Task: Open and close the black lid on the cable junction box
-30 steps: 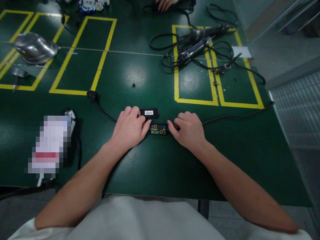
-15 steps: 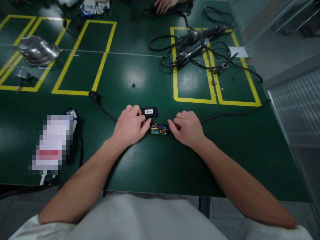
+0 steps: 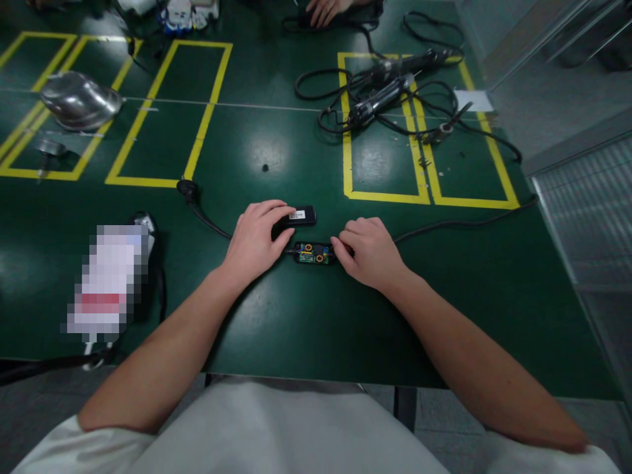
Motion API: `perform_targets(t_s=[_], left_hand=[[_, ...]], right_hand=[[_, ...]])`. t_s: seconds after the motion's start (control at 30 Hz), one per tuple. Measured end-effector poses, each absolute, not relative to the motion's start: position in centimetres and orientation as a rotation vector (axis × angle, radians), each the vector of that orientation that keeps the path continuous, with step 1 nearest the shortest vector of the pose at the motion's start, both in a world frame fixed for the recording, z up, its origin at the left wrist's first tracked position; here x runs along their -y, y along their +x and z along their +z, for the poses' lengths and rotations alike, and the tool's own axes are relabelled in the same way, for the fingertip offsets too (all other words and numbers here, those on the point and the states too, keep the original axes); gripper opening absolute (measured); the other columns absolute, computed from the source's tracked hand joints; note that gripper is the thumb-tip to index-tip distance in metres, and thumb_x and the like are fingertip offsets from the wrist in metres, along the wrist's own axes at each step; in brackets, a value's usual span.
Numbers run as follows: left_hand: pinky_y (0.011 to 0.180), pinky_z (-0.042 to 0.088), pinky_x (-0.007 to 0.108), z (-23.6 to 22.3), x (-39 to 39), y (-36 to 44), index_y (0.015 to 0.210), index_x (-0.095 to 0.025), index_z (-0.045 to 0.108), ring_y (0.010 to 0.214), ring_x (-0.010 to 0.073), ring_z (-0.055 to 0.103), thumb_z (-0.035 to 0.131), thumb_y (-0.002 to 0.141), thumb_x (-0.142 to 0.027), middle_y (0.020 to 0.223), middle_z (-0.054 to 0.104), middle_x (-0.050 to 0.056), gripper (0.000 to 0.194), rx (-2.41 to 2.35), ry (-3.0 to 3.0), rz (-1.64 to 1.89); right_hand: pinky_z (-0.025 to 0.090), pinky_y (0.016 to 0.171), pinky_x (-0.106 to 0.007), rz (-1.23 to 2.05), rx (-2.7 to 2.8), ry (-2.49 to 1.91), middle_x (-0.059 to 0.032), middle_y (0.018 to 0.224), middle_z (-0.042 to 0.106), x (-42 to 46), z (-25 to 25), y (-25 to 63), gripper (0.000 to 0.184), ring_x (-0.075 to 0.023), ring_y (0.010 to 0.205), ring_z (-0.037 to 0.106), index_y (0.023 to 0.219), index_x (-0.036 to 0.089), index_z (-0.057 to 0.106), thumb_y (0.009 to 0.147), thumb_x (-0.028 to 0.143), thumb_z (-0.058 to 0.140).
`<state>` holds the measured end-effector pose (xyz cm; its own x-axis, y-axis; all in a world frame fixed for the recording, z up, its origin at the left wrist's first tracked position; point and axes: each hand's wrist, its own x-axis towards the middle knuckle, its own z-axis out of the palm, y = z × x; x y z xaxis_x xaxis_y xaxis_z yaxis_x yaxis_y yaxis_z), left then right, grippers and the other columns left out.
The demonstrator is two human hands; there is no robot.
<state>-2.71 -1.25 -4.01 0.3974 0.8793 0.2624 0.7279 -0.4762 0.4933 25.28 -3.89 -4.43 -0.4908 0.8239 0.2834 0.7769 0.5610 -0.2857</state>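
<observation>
On the near half of the green table (image 3: 316, 329), between both hands, lies an open black casing (image 3: 315, 264); inside it sit a green circuit board (image 3: 309, 257) and two copper-coloured ring coils (image 3: 319, 259). The right hand (image 3: 370, 253) keeps its grip curled round the black cord (image 3: 444, 228) at the casing's right end, as before. The left hand (image 3: 254, 237) has shifted: its thumb, earlier at the casing's left end, is now off it, and its index finger reaches the label (image 3: 297, 214) of the black cover (image 3: 309, 214), just farther; whether that grip has closed, I cannot tell. Farther left is a plug (image 3: 187, 189); far right, electric screwdrivers (image 3: 380, 102) lie across yellow-taped rectangles (image 3: 385, 197); farthest, a co-worker's hand (image 3: 328, 10)
</observation>
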Motion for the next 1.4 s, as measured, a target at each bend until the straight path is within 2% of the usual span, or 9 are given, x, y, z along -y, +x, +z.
perform_targets(t_s=[0.1,0.2,0.27,0.33,0.6,0.77,0.9,1.13,1.4], left_hand=[[0.111,0.058,0.058,-3.9,1.2,-3.0,0.142,-0.024,0.079,0.125,0.0352,0.069,0.071,0.107,-0.028,0.138,0.078,0.013,0.036,-1.458,2.316,0.675],[0.112,0.057,0.058,-3.1,1.7,-3.1,0.146,-0.023,0.077,0.124,0.0347,0.068,0.066,0.109,-0.029,0.138,0.076,0.014,0.039,-1.395,2.345,0.739],[0.115,0.057,0.059,-2.3,2.1,-3.2,0.152,-0.022,0.074,0.127,0.0347,0.067,0.065,0.110,-0.032,0.142,0.075,0.015,0.044,-1.254,2.380,0.788],[0.114,0.057,0.057,-1.6,2.5,-3.3,0.156,-0.023,0.072,0.126,0.0340,0.068,0.065,0.110,-0.034,0.141,0.076,0.014,0.048,-1.109,2.391,0.779],[0.110,0.062,0.057,-0.7,3.5,-2.5,0.149,-0.017,0.077,0.120,0.0341,0.070,0.064,0.107,-0.021,0.135,0.076,0.018,0.044,-0.922,2.516,0.501],[0.112,0.062,0.056,-0.3,3.8,-2.4,0.150,-0.021,0.076,0.125,0.0340,0.072,0.066,0.109,-0.021,0.135,0.079,0.014,0.042,-0.952,2.505,0.508],[0.106,0.064,0.053,-0.2,3.7,-2.7,0.148,-0.028,0.077,0.121,0.0320,0.075,0.072,0.110,-0.024,0.132,0.082,0.010,0.039,-0.963,2.509,0.481],[0.104,0.064,0.051,-0.2,3.6,-2.7,0.144,-0.025,0.076,0.117,0.0313,0.078,0.078,0.107,-0.024,0.129,0.085,0.009,0.037,-0.995,2.524,0.518],[0.107,0.064,0.045,0.3,3.9,-2.4,0.148,-0.022,0.073,0.117,0.0279,0.078,0.072,0.109,-0.028,0.133,0.084,0.009,0.040,-1.041,2.373,0.594]], right_hand=[[0.044,0.082,-0.045,0.189,2.362,-1.306,-0.0081,0.082,0.068,4.0,-4.9,25.2,0.036,-0.0260,0.079,0.058,0.080,0.024,0.065,0.114,0.027,0.052],[0.048,0.085,-0.045,0.268,2.162,-1.358,-0.0071,0.088,0.073,4.0,-5.6,25.3,0.020,-0.0272,0.080,0.063,0.113,0.023,0.071,0.110,0.020,0.051],[0.050,0.084,-0.045,0.324,2.018,-1.372,-0.0052,0.091,0.075,3.9,-6.0,25.4,0.032,-0.0274,0.079,0.065,0.136,0.022,0.063,0.109,0.017,0.047],[0.051,0.082,-0.044,0.357,1.949,-1.361,-0.0029,0.091,0.075,3.9,-6.2,25.6,0.039,-0.0270,0.078,0.067,0.144,0.024,0.057,0.109,0.015,0.045],[0.049,0.084,-0.045,0.324,2.143,-1.250,-0.0084,0.093,0.077,4.3,-4.8,25.4,0.026,-0.0281,0.083,0.068,0.124,0.022,0.073,0.114,0.028,0.050],[0.048,0.082,-0.046,0.302,2.324,-1.062,-0.0114,0.102,0.078,4.5,-4.3,25.3,0.035,-0.0294,0.091,0.066,0.118,0.023,0.078,0.115,0.053,0.061],[0.052,0.087,-0.048,0.283,2.344,-1.012,-0.0129,0.110,0.079,4.4,-4.3,25.4,0.043,-0.0308,0.098,0.067,0.120,0.023,0.081,0.115,0.063,0.064],[0.056,0.091,-0.049,0.293,2.349,-1.001,-0.0143,0.112,0.078,4.5,-3.9,25.3,0.040,-0.0323,0.103,0.068,0.123,0.021,0.079,0.116,0.058,0.066],[0.050,0.083,-0.043,0.340,2.325,-1.048,-0.0125,0.109,0.077,4.7,-3.9,25.0,0.037,-0.0294,0.094,0.066,0.131,0.020,0.071,0.116,0.053,0.061]])
